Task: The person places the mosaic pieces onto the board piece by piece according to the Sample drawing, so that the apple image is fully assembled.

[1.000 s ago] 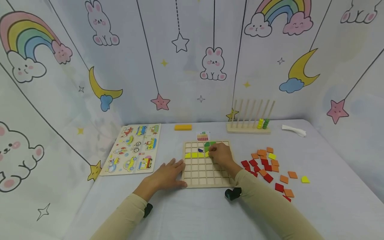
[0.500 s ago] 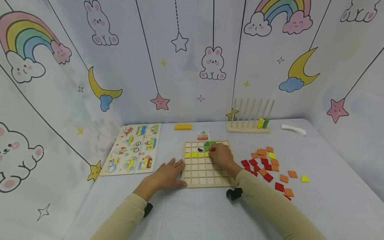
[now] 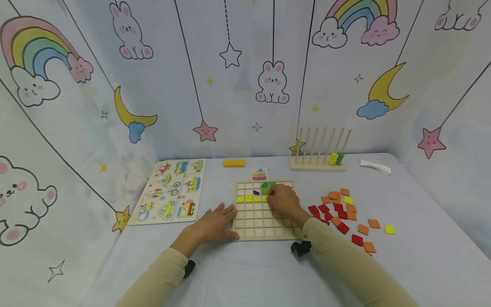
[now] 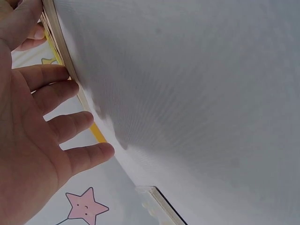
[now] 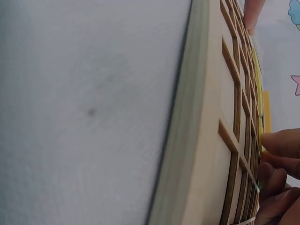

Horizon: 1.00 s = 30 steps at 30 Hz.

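My left hand (image 3: 216, 224) rests at the left edge of a wooden grid board (image 3: 245, 232), fingers spread and thumb at its near corner. In the left wrist view its fingertips (image 4: 105, 151) line the board's side. My right hand (image 3: 284, 199) reaches over the board with bent fingers, thumb and forefinger together at the right end of a row of yellow tiles (image 3: 248, 198). They pinch the last yellow tile (image 3: 264, 198), whose right part they hide. Green tiles (image 3: 265, 188) and a small dark blue piece (image 3: 256, 192) lie behind that row.
Red and orange tiles (image 3: 342, 228) lie scattered right of the board, with a few yellow ones. A picture card (image 3: 259, 174) and an orange-yellow block (image 3: 234, 163) lie behind it. A peg rack (image 3: 318, 167) stands back right; a vehicle puzzle (image 3: 157, 213) lies left.
The right hand has shifted very slightly right, and the last yellow tile now lies flatter, level with its row. The left hand has stayed in place.
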Tool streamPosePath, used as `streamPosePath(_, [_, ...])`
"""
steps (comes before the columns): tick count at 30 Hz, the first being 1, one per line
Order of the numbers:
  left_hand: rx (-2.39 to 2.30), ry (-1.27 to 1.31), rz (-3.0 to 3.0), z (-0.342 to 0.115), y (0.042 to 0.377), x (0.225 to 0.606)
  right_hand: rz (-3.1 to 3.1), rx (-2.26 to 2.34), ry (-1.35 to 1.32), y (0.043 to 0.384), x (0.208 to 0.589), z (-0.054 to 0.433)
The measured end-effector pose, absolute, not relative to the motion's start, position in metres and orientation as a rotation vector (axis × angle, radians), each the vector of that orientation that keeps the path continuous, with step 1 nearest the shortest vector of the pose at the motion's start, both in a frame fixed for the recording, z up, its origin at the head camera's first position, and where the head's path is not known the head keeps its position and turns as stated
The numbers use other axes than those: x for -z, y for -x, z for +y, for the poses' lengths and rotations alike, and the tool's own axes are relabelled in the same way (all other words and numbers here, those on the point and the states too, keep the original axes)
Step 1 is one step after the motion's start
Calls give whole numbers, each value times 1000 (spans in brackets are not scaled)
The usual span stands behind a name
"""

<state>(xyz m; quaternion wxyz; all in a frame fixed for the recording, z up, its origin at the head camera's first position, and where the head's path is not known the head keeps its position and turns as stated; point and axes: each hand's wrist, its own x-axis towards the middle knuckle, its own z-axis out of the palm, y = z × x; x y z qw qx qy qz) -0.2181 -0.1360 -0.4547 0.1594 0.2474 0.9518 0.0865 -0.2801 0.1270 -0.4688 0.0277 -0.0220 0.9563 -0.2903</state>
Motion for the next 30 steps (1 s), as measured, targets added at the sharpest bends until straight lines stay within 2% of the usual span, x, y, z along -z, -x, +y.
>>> streamPosePath(15, [-234,-703,2722,-136,219,457,2959,841,191,282,465,133])
streamPosePath(19, [-231,-705,2721,-136,220,457,2864,1132,226,282,455,151])
streamPosePath(22, [-228,-710,2718,-136,219,457,2523,1634,157,278,439,182])
streamPosePath(26, [-231,-714,2720,-134,219,455,1998,2131,-18,265,418,251])
streamPosePath(28, [-241,-710,2716,-133,219,454,1992,2152,-63,254,412,290])
streamPosePath(30, [-252,-703,2710,-132,219,453,2201,1986,-99,243,409,327])
